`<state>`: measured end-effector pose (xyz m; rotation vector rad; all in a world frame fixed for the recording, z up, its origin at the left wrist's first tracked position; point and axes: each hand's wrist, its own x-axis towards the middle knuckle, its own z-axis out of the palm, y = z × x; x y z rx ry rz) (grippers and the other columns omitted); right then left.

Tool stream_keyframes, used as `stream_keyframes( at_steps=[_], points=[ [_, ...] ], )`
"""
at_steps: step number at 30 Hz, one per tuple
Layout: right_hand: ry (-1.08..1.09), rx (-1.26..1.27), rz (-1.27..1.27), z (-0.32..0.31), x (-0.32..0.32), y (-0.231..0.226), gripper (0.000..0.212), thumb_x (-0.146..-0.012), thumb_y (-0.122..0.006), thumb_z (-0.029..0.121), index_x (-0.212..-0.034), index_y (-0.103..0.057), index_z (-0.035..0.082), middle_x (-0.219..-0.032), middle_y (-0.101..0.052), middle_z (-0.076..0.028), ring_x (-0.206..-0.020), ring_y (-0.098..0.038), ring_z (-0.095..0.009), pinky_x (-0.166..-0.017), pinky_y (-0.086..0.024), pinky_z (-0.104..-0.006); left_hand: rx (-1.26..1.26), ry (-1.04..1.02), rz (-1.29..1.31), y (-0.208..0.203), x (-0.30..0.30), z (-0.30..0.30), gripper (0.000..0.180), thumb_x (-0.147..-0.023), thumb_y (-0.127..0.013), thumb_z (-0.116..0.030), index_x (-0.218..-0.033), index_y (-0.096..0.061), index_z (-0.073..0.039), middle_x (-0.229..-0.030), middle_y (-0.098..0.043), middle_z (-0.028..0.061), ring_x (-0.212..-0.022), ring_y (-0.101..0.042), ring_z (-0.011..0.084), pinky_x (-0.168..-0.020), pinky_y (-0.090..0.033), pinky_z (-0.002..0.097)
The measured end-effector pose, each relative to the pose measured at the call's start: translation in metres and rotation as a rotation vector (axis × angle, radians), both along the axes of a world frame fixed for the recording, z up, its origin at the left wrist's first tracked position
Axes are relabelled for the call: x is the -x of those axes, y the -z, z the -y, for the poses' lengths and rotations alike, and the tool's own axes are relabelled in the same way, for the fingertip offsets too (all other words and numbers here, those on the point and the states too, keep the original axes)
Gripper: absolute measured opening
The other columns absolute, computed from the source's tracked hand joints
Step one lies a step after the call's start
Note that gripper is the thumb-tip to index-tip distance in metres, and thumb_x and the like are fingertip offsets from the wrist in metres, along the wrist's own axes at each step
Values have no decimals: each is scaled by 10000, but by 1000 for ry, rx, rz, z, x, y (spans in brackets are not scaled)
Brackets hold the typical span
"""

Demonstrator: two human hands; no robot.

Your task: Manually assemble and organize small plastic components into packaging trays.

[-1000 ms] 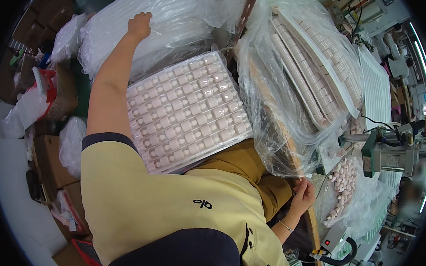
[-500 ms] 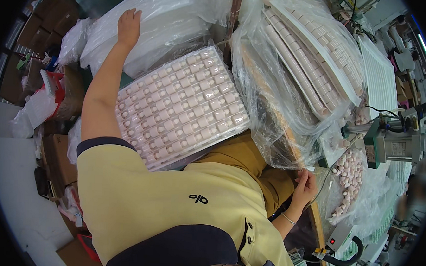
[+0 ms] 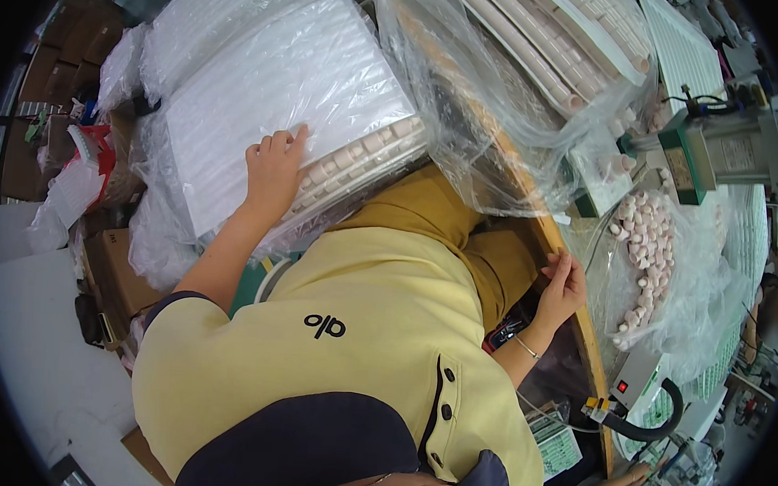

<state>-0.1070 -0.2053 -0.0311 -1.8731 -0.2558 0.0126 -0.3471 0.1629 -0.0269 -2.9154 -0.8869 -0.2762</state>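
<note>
Head view, left hand: The left hand [image 3: 274,171] lies flat, fingers spread, on a white plastic-wrapped stack of trays [image 3: 272,122]; its grip is released, pressing on the wrap rather than closing round anything.
Head view, tray stack: The stack rests tilted over the person's lap, with rows of small pale caps showing along its near edge just beside the hand.
Head view, right hand: The right hand [image 3: 563,287] rests against the wooden counter edge [image 3: 579,315], fingers loosely curled and touching it; no object is seen in its grip.
Head view, surroundings: A clear bag of trays [image 3: 520,83] lies on the counter beyond the knees, a heap of small pink-white parts [image 3: 644,248] sits in plastic near the right hand, and a green machine [image 3: 719,155] stands behind it.
Head view, floor side: Cardboard boxes [image 3: 110,268] and white bags sit left of the person.
</note>
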Motion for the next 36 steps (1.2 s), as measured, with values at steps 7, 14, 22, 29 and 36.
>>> stream_keyframes(
  at_steps=[7,14,22,29,36],
  points=[
    [29,-54,6,22,0,0,189,-927,-560,133,-948,-646,-34,-787,-664,-75,-614,-573,-77,-568,-464,-192,66,48,-3,-8,5,27,624,-713,-739,-240,-1282,-504,-136,-977,-494,75,-925,-489,233,-823,-338,403],
    [52,-58,7,18,4,-2,189,-928,-553,126,-944,-646,-37,-778,-661,-73,-606,-571,-76,-564,-457,-194,179,165,-16,-21,5,38,621,-723,-716,-360,-1261,-519,-121,-957,-490,90,-924,-481,253,-828,-332,410],
    [288,97,151,70,-36,-12,214,-941,-532,177,-952,-651,0,-810,-663,-51,-654,-578,-87,-587,-445,-208,52,-21,240,5,-64,-76,756,-769,-622,-548,-1356,-422,-114,-1357,-381,221,-1277,-322,386,-1042,-214,546],
    [483,193,225,82,-53,-36,239,-930,-558,223,-991,-634,4,-888,-671,-70,-722,-587,-105,-631,-451,-220,80,-114,-11,13,-108,-95,787,-790,-562,-608,-1393,-375,-140,-1437,-303,210,-1352,-228,382,-1046,-170,625],
    [46,165,371,-29,-16,-47,147,-824,-639,52,-961,-638,-1,-901,-651,-89,-726,-592,-137,-634,-481,-241,27,-116,534,21,-87,-239,472,-821,-630,-375,-1183,-580,-76,-1155,-584,197,-1106,-522,351,-961,-402,401]
  ],
)
